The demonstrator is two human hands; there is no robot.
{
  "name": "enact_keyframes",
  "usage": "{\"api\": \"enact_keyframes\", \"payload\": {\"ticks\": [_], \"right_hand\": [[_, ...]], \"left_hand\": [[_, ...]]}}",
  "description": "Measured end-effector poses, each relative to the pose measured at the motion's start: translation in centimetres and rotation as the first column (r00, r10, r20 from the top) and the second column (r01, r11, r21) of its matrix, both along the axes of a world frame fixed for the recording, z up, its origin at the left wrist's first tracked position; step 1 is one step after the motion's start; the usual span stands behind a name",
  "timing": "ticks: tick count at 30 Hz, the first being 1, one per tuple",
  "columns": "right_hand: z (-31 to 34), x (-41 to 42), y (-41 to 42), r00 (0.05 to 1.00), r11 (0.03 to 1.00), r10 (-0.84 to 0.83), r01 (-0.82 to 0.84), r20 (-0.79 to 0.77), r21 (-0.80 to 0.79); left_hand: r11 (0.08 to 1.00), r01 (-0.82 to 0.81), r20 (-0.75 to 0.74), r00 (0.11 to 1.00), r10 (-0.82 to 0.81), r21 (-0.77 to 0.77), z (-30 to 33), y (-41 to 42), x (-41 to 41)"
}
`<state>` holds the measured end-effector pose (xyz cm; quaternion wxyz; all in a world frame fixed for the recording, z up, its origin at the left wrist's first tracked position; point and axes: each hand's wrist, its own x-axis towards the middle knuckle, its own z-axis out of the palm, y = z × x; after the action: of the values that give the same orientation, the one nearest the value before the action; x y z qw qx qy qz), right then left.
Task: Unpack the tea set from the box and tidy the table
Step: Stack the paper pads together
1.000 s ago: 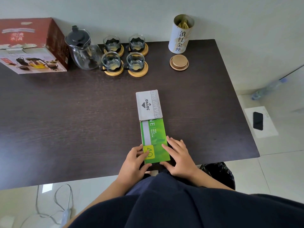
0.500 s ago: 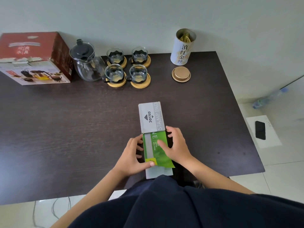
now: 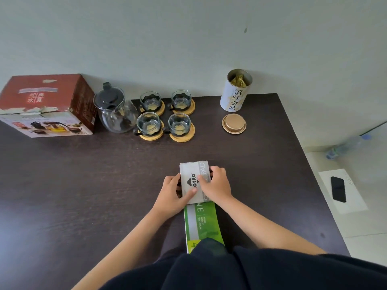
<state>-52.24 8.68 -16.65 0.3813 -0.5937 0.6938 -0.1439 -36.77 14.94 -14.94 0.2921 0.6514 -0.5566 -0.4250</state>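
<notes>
The grey stamp pad box [image 3: 193, 181] is lying near the counter's middle, its near end overlapping the green box [image 3: 202, 223], which is reaching the near edge at 6 o'clock. The left hand [image 3: 170, 191] is grasping the grey box's left side, thumb on top; the right hand [image 3: 215, 184] is grasping its right side, fingers curled over the far corner. Half a second ago both grips were on the green box instead.

The dark wood-grain counter [image 3: 83, 185] is standing against a pale wall. At 12 o'clock four glass cups [image 3: 165, 115] are sitting on round coasters, with the glass teapot [image 3: 115, 110] just left and the red tea set box [image 3: 46, 105] at 10 o'clock. At 1 o'clock an open tea tin [image 3: 235, 91] is standing behind its lid [image 3: 234, 123]. On the floor at 3 o'clock, a phone [image 3: 338, 189] is lying on white paper.
</notes>
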Motion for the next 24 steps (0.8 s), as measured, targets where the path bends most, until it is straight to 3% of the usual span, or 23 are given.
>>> {"api": "enact_keyframes", "payload": {"ticks": [5, 24], "right_hand": [[0.1, 0.0, -0.3, 1.0, 1.0, -0.021, 0.021, 0.009, 0.016], [1.1, 0.4, -1.1, 0.997, 0.994, -0.073, 0.073, 0.008, 0.081]], "left_hand": [[0.993, -0.119, 0.068, 0.991, 0.118, 0.009, -0.7, -0.2, -0.7], [0.957, -0.205, 0.134, 0.974, 0.18, 0.205, -0.2, -1.9, -1.0]]}}
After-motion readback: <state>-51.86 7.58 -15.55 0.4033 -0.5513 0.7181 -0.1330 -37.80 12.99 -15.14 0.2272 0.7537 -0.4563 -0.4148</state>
